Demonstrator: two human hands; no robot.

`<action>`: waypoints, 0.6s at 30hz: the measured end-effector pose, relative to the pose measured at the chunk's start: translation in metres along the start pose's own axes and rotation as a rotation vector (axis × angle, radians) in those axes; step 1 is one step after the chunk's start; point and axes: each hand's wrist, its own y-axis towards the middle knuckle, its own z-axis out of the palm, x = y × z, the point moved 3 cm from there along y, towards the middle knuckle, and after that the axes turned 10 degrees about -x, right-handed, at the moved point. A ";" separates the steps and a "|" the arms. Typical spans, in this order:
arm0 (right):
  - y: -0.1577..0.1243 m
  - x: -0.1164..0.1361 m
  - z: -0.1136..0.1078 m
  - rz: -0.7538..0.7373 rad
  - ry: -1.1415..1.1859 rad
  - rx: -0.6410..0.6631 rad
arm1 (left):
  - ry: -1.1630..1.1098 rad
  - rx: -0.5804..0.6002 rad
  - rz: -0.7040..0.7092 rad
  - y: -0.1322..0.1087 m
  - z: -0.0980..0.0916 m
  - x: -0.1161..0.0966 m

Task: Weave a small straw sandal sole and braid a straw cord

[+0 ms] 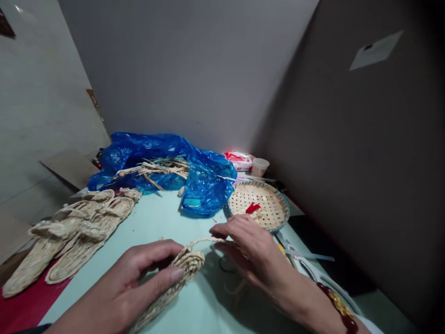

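Note:
A half-woven straw sandal point(175, 284) lies on the pale green table point(163, 218) in front of me. My left hand point(135, 283) curls over it, thumb pressed on its toe end. A twisted straw cord point(203, 242) loops up from the toe. My right hand point(252, 253) pinches that cord between thumb and fingers just right of the sandal. A dark red bead bracelet point(339, 306) sits on my right wrist.
A finished pair of straw sandals point(69, 232) lies at the left on a red cloth point(24, 304). A blue plastic bag point(167, 169) with loose straw sits behind. A round woven tray point(259, 206) holds a red scrap. Scissors point(299, 257) lie at the right; a cup point(259, 166) stands by the wall.

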 end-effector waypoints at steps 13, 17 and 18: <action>-0.004 -0.011 -0.010 0.064 0.093 0.050 | 0.112 0.004 -0.114 0.000 0.004 0.023; -0.003 -0.012 -0.018 0.027 0.061 0.005 | 0.157 -0.016 -0.050 -0.004 0.003 0.019; -0.003 -0.012 -0.018 0.022 0.043 -0.005 | 0.155 -0.031 -0.011 -0.005 0.003 0.018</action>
